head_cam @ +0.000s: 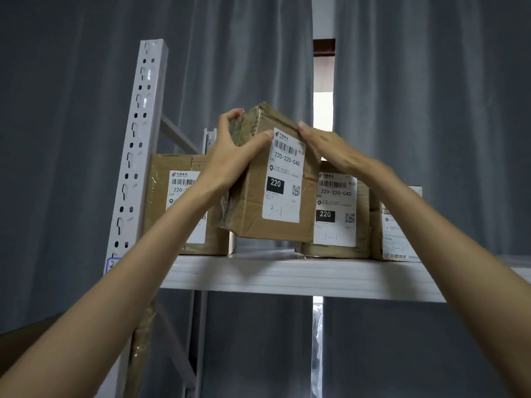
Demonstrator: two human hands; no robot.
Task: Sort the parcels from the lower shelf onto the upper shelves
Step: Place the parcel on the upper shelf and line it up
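Observation:
I hold a brown cardboard parcel (275, 179) tilted above the white upper shelf (287, 275); its white label reads 220-220-C40 with "3-1" handwritten at the bottom. My left hand (232, 150) grips its top left corner, thumb on the label's upper edge. My right hand (330, 147) lies on its top right edge with the fingers fairly straight. The parcel's lower edge hangs just over the shelf, in the gap between two standing parcels.
On the shelf stand a labelled parcel at the left (172, 208), another marked "3-1" at the right (336, 214), and a third partly behind my right forearm (396, 237). A perforated white upright (138, 145) rises at the left. Grey curtains hang behind.

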